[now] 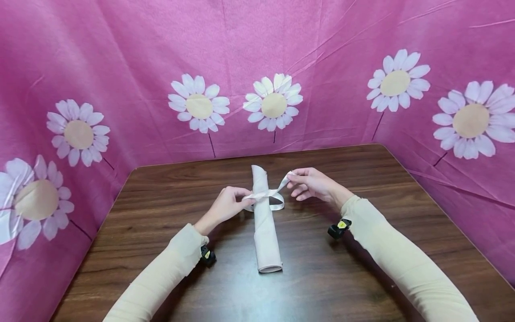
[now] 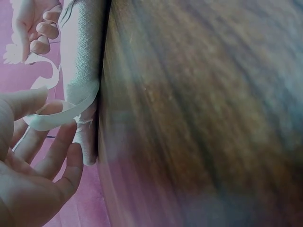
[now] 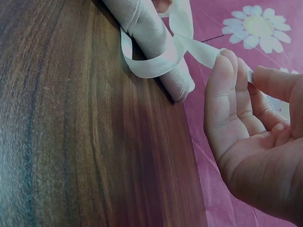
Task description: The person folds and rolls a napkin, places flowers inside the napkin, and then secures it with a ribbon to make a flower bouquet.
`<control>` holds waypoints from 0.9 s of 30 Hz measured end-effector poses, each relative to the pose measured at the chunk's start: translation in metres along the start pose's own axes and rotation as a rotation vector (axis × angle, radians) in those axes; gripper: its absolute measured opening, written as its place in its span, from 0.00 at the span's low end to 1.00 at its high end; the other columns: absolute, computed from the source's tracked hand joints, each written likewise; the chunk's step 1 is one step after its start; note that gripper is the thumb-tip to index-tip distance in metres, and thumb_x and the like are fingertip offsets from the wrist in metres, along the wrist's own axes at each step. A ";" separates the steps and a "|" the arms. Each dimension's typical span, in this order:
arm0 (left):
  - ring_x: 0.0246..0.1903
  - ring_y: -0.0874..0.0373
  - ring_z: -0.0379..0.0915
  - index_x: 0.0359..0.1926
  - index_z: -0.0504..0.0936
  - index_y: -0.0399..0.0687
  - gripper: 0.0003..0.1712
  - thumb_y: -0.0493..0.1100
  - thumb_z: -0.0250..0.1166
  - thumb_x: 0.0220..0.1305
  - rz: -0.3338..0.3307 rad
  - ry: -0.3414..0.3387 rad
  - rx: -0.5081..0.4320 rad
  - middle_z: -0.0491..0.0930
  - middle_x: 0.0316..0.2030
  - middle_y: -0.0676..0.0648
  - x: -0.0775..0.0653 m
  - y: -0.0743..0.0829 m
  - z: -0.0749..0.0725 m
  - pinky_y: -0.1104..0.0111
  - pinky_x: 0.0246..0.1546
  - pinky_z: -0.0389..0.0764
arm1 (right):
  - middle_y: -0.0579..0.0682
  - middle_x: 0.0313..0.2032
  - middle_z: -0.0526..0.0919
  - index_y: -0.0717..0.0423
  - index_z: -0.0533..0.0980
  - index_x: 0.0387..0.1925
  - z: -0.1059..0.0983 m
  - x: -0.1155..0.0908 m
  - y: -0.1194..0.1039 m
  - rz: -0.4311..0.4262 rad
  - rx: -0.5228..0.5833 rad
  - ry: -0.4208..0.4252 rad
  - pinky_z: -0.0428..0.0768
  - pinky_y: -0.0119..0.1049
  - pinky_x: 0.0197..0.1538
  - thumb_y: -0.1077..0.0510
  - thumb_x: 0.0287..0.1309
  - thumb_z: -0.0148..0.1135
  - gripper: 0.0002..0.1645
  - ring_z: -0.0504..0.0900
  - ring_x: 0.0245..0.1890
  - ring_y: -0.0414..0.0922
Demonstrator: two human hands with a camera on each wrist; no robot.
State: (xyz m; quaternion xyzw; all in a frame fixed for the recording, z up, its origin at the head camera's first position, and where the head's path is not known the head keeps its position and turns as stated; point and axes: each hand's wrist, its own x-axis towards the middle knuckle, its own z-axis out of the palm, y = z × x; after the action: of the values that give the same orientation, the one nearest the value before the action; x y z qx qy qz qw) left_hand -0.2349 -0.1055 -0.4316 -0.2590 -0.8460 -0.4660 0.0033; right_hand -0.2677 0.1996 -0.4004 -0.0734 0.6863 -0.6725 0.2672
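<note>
A rolled white cloth lies lengthwise on the brown table, its spiral end facing me. Around its middle passes a white ribbon, which forms a loose loop on the right side of the roll. My left hand pinches the ribbon between thumb and fingers just left of the roll; the left wrist view shows the ribbon bending through those fingers. On the other side, my right hand pinches a ribbon end, raised up and to the right. In the right wrist view that ribbon runs from the roll to the fingertips.
The dark wood-grain table extends around the roll. A pink cloth backdrop printed with white daisies hangs along its back and sides. Small black wrist devices sit below both sleeves.
</note>
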 end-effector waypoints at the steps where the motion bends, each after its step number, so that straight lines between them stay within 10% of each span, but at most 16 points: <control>1: 0.32 0.58 0.81 0.45 0.90 0.39 0.11 0.37 0.73 0.62 0.004 0.002 -0.008 0.88 0.37 0.47 0.000 0.000 0.000 0.72 0.33 0.78 | 0.52 0.37 0.84 0.57 0.76 0.49 0.000 0.000 0.000 0.001 0.000 0.001 0.85 0.37 0.32 0.52 0.73 0.59 0.13 0.85 0.26 0.41; 27: 0.41 0.56 0.83 0.57 0.84 0.38 0.22 0.30 0.66 0.60 -0.011 -0.038 0.039 0.86 0.49 0.44 0.004 0.011 -0.024 0.65 0.40 0.81 | 0.50 0.36 0.83 0.54 0.76 0.46 -0.010 -0.002 -0.011 -0.026 0.064 0.015 0.85 0.38 0.32 0.52 0.74 0.59 0.09 0.85 0.27 0.43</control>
State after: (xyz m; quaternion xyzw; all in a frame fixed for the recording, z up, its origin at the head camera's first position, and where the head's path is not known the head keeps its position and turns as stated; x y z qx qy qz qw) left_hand -0.2390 -0.1179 -0.4085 -0.2633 -0.8563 -0.4442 -0.0102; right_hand -0.2738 0.2079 -0.3898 -0.0685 0.6653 -0.6982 0.2554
